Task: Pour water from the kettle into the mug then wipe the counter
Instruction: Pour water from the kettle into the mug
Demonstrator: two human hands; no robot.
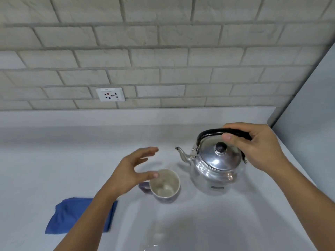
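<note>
Head view, right hand (257, 147) fingers gripping kettle (217, 167) handle, left hand (130, 171) fingers spread beside empty mug (165, 185)

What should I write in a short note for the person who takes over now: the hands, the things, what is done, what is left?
Right hand: closed around the black handle of the kettle, which appears to stand upright on the counter.
Left hand: open, empty, beside the mug, thumb near its rim.
Mug: upright, left of the kettle; spout points towards it. No water visible inside.
Blue cloth: lying on the counter, front left, untouched.
Done: kettle grasped.
Left: lift, pour into mug, set kettle down, wipe counter with cloth.
</note>
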